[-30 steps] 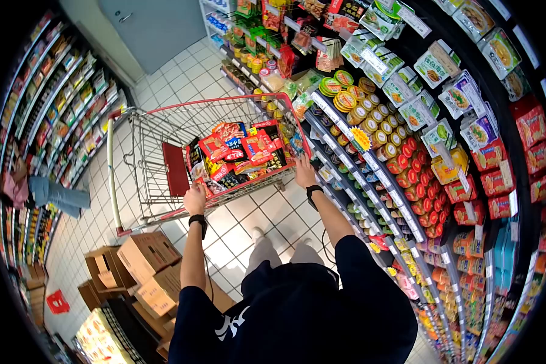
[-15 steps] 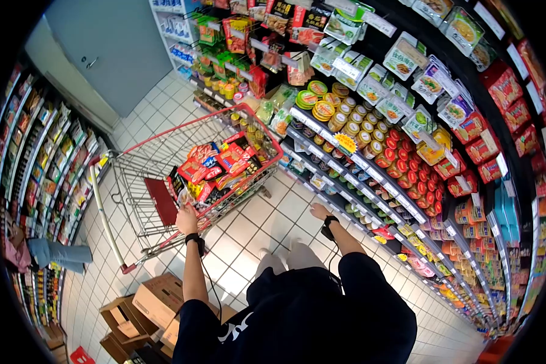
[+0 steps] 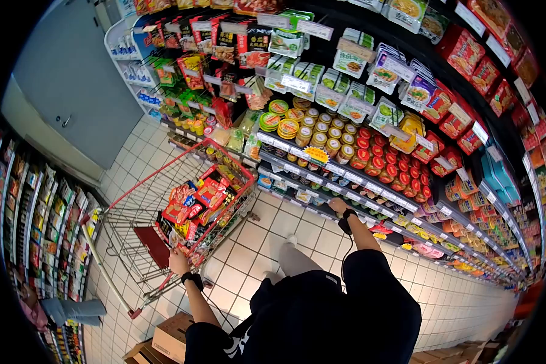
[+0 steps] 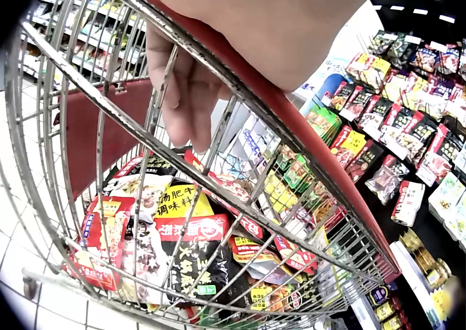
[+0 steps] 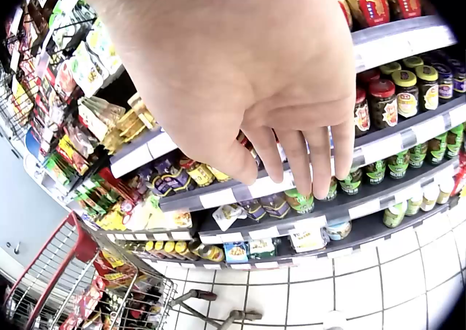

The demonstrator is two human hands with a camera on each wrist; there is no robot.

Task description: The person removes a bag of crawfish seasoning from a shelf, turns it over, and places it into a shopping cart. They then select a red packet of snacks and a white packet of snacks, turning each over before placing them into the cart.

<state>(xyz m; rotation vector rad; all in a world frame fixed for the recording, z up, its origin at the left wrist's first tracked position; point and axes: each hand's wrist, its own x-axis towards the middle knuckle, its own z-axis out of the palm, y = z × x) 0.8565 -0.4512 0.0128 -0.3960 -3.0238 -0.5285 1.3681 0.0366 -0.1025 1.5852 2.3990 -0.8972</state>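
Observation:
My left hand (image 3: 178, 262) grips the red side rim of a wire shopping cart (image 4: 320, 162). In the left wrist view its fingers hang over the rim into the basket. Below them lies a heap of red, black and yellow food packets (image 4: 196, 250), with more of the heap showing in the head view. My right hand (image 5: 269, 104) holds nothing; its relaxed fingers point down in front of the lower shelves. Behind those fingertips stand small green-labelled jars (image 5: 351, 181) in a row. Higher up, red-lidded jars (image 3: 394, 161) fill a shelf.
Hanging packets (image 3: 349, 60) cover the rack above the jars. A grey door (image 3: 67, 79) is beyond the cart. Another stocked shelf (image 3: 36, 224) runs along the left, with a person's jeans-clad leg (image 3: 79, 310) beside it. Cardboard boxes (image 3: 171, 337) stand near my left elbow.
My right hand has let go of the cart's rim and moved right, to the lower shelves. My left hand stays on the cart. The head view has turned right toward the shelves.

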